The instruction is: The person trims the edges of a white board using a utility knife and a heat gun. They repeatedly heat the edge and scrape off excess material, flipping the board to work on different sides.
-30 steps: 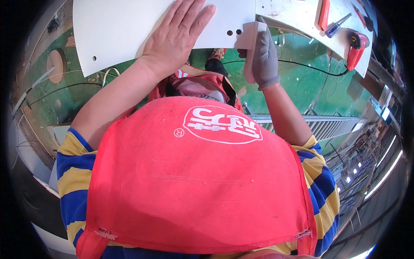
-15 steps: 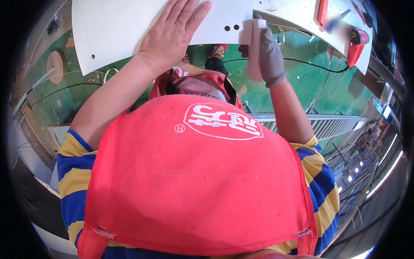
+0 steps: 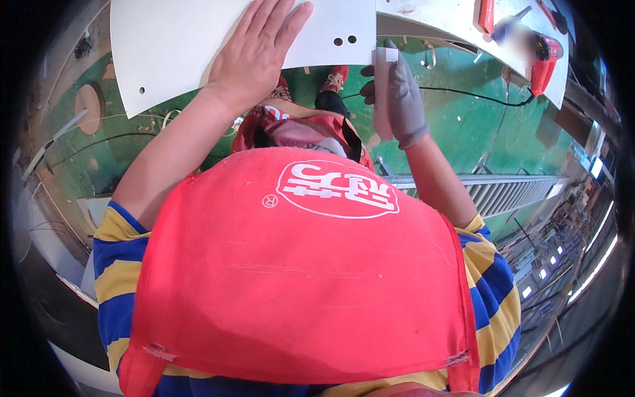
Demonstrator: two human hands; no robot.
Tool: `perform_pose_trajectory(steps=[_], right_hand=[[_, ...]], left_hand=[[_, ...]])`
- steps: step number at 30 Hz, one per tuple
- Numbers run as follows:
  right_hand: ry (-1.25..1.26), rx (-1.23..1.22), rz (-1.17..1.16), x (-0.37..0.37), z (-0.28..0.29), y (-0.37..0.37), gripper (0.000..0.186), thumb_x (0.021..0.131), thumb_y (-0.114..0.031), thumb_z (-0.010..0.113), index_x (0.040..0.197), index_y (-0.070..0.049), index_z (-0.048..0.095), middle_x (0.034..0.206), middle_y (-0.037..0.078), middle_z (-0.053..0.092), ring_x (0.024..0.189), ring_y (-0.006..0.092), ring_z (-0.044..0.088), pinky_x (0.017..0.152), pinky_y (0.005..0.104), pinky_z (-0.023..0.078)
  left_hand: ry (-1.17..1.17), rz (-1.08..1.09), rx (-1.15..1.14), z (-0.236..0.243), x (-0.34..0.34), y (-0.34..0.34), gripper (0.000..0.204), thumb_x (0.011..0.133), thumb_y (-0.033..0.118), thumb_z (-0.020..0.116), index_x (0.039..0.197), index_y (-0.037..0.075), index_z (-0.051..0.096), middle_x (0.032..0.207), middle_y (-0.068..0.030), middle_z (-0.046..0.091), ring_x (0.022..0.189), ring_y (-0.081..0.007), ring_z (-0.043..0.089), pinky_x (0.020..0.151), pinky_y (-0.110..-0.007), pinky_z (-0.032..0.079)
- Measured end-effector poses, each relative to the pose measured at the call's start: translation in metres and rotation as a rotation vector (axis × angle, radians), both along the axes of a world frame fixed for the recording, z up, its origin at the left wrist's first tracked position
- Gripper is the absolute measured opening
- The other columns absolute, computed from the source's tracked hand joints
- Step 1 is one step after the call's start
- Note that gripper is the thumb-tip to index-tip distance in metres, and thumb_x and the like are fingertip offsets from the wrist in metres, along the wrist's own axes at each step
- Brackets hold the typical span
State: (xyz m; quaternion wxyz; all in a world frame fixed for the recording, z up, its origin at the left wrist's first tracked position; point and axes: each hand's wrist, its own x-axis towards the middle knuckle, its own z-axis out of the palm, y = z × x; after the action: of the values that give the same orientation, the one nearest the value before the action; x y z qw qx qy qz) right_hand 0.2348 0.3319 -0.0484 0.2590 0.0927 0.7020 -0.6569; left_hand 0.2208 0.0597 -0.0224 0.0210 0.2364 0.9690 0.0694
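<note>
A white panel (image 3: 169, 56) with a few small dark holes lies at the top of the view. My bare left hand (image 3: 250, 63) rests flat on it, fingers stretched out. Past the panel's right front corner, my right hand (image 3: 408, 106) wears a grey glove. It is closed around a long, flat, pinkish-brown block (image 3: 383, 106) with a small white patch at its far end. Gloved fingertips show on the block's left side. The block is apart from the panel's edge, over the green floor.
A white worktop (image 3: 450, 16) at the upper right carries a red-and-black power tool (image 3: 546, 63) and other red-handled tools. A black cord (image 3: 476, 94) runs from the power tool. A metal ladder-like rack (image 3: 509, 196) lies to the right, and a round wooden disc (image 3: 89, 106) stands at left.
My right hand has moved slightly toward me with the block, away from the panel's right edge. The left hand stays flat on the panel, which appears slightly shifted left in view.
</note>
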Motion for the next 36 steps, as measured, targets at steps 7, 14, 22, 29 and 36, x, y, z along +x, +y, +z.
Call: perform_pose_trajectory(steps=[7, 14, 22, 29, 36], right_hand=[[-0.252, 0.084, 0.064, 0.024, 0.011, 0.012, 0.060, 0.104, -0.050, 0.042, 0.151, -0.014, 0.036, 0.101, 0.009, 0.064, 0.070, 0.0152, 0.062, 0.062, 0.0279, 0.052], [0.328, 0.618, -0.133, -0.075, 0.049, 0.107, 0.065, 0.095, -0.041, 0.062, 0.145, -0.005, 0.043, 0.111, 0.017, 0.064, 0.094, 0.0245, 0.063, 0.079, 0.0351, 0.051], [0.605, 1.314, 0.076, -0.270, 0.046, 0.226, 0.064, 0.088, -0.043, 0.066, 0.138, -0.008, 0.047, 0.116, 0.028, 0.064, 0.109, 0.0456, 0.062, 0.094, 0.0506, 0.048], [0.970, 1.356, 0.173, -0.321, 0.013, 0.222, 0.061, 0.088, -0.031, 0.062, 0.144, -0.016, 0.045, 0.128, 0.018, 0.060, 0.115, 0.0380, 0.060, 0.096, 0.0478, 0.047], [1.040, 1.049, 0.127, -0.260, 0.023, 0.173, 0.032, 0.089, -0.029, 0.065, 0.119, -0.018, 0.065, 0.118, 0.014, 0.064, 0.106, 0.0356, 0.062, 0.088, 0.0447, 0.049]], left_hand=[[0.035, 0.020, 0.096, -0.009, 0.001, 0.000, 0.092, 0.073, 0.005, 0.070, 0.154, 0.009, 0.026, 0.161, -0.0133, 0.022, 0.150, -0.0292, 0.020, 0.123, -0.041, 0.019], [-0.052, 0.029, 0.262, 0.005, 0.001, -0.001, 0.088, 0.087, 0.036, 0.068, 0.155, 0.005, 0.022, 0.161, -0.0187, 0.020, 0.151, -0.0331, 0.016, 0.122, -0.048, 0.015], [0.117, 0.361, 0.304, -0.020, -0.021, 0.017, 0.072, 0.098, 0.040, 0.053, 0.152, 0.001, 0.028, 0.159, -0.0219, 0.024, 0.150, -0.0361, 0.018, 0.121, -0.049, 0.013], [0.125, 0.527, 0.168, -0.017, -0.045, 0.036, 0.070, 0.099, 0.041, 0.051, 0.152, 0.001, 0.028, 0.159, -0.0203, 0.025, 0.150, -0.0350, 0.017, 0.121, -0.050, 0.011], [0.122, 0.509, 0.141, -0.020, -0.047, 0.033, 0.069, 0.097, 0.037, 0.053, 0.151, 0.000, 0.030, 0.158, -0.0207, 0.026, 0.150, -0.0350, 0.018, 0.121, -0.050, 0.011]])
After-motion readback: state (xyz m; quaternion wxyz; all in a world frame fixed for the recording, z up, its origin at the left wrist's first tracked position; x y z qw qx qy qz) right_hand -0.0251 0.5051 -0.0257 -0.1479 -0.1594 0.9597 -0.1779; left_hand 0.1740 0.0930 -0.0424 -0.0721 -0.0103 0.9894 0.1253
